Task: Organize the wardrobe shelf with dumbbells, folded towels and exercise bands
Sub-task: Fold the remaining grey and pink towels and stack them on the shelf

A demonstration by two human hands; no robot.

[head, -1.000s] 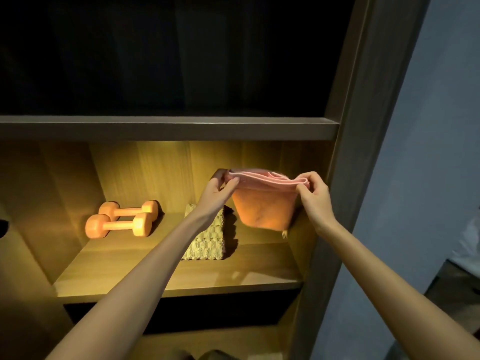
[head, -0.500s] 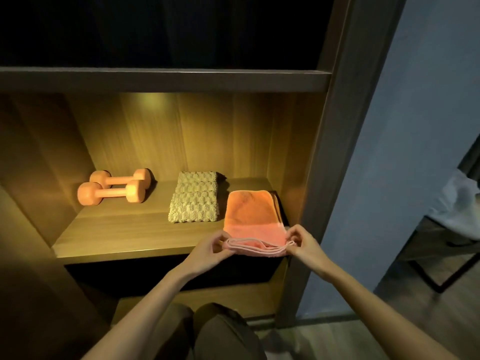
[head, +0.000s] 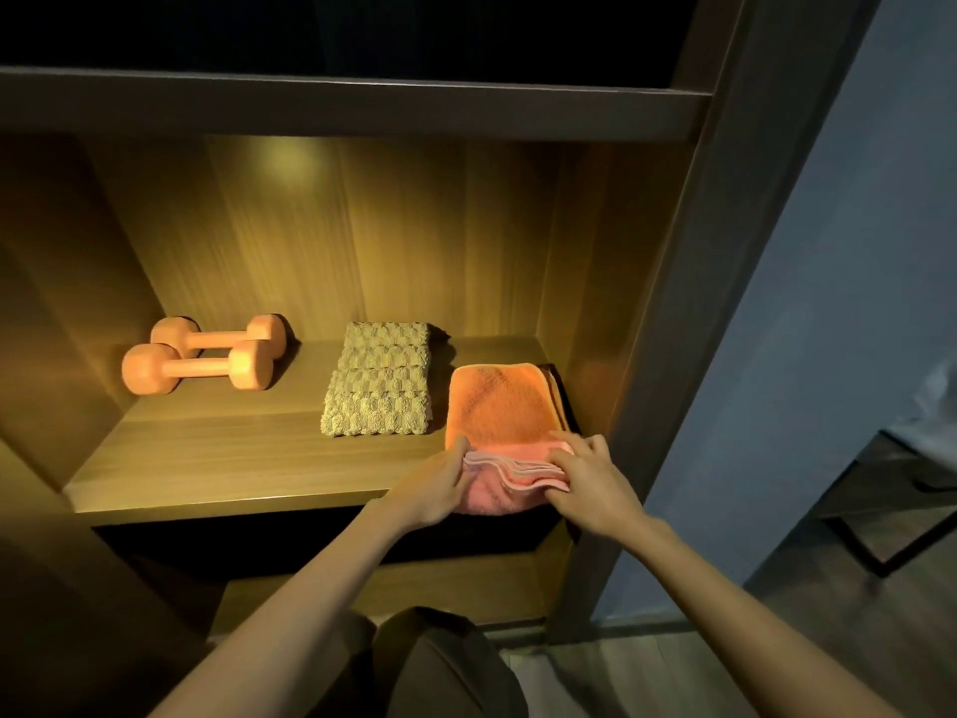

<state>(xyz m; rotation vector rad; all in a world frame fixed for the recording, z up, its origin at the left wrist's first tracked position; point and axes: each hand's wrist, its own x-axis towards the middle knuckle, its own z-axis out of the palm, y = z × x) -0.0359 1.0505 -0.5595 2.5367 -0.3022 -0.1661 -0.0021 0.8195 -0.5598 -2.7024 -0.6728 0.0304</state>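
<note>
left hand [head: 431,488], right hand [head: 595,483] pinch pink towel [head: 498,406], overhanging shelf [head: 233,461] edge

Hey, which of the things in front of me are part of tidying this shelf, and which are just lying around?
Part of the job: pink towel, held by left hand and right hand; beige towel; orange dumbbells; lit shelf.
Just lying about: dark-framed stand at right; pale cloth above it.
</note>
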